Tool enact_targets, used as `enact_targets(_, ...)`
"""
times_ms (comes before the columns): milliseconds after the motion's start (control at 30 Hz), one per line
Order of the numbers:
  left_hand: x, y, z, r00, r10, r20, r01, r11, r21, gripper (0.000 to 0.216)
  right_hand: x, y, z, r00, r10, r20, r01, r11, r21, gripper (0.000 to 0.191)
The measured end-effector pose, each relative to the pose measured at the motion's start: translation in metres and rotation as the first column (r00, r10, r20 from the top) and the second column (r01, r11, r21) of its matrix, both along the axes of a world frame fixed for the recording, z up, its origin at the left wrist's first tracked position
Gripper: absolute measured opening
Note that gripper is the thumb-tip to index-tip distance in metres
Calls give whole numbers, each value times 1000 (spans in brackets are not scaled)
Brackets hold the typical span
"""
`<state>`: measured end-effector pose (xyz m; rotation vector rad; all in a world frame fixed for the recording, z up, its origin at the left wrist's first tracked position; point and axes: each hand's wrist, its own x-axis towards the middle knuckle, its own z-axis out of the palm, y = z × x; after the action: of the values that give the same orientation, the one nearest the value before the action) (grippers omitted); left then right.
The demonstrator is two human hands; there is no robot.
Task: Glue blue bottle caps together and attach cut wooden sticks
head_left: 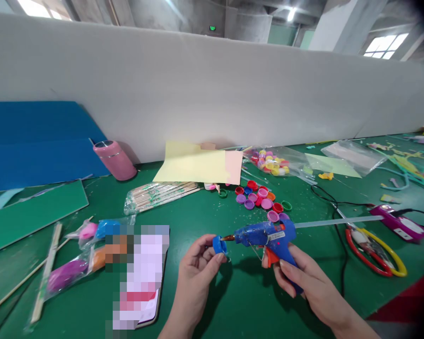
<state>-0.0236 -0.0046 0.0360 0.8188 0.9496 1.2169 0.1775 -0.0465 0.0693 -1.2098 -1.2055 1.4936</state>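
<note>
Between thumb and fingers, my left hand (199, 266) pinches a blue bottle cap (219, 245), its open side turned toward the right. My right hand (304, 278) is wrapped round the handle of a blue hot glue gun (259, 234), with fingers at its orange trigger (271, 257). The gun's metal nozzle points left and reaches the cap's opening; whether it touches the cap I cannot tell. A long translucent glue stick (339, 221) sticks out of the gun's back. Just beyond the gun lies a group of loose coloured caps (262, 193).
Scissors (371, 252) and a purple device (399, 223) with a black cable lie at the right. A phone (144, 278), bagged clay (69, 275) and wrapped sticks (159, 195) are at the left. A pink tumbler (115, 160) stands by the white partition (212, 94).
</note>
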Motion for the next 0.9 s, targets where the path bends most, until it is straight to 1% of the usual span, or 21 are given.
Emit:
enact_targets(67, 0, 0, 2, 995, -31, 95, 34, 999, -32, 27, -5, -1, -5, 999, -14, -49, 12, 999, -48, 31)
enact_targets(167, -1, -1, 4, 983, -49, 178, 62, 996, -70, 28, -8, -1, -8, 997, -22, -79, 15, 996, -92, 30)
enact_targets(267, -2, -1, 4, 971, -60, 230, 84, 992, -97, 28, -8, -1, -7, 995, -36, -96, 28, 997, -74, 27)
enact_targets(367, -2, 0, 3, 955, -74, 287, 105, 990, -94, 26, -7, 0, -6, 994, -46, -103, 41, 998, -53, 25)
enact_targets(533, 0, 0, 0, 928, -77, 364, 127, 985, -114, 27, -16, -3, -11, 993, -45, -106, 37, 996, -78, 25)
enact_targets(700, 0, 0, 1, 916, -53, 397, 120, 982, -146, 28, -26, -6, -16, 986, -65, -157, 50, 994, -97, 31)
enact_targets(833, 1, 0, 5, 927, -42, 373, 112, 979, -168, 31, -29, -6, -17, 975, -130, -181, 112, 988, -110, 28)
enact_targets(900, 2, -1, 6, 930, -28, 366, 102, 978, -183, 31, -31, -6, -17, 973, -140, -181, 122, 987, -108, 29)
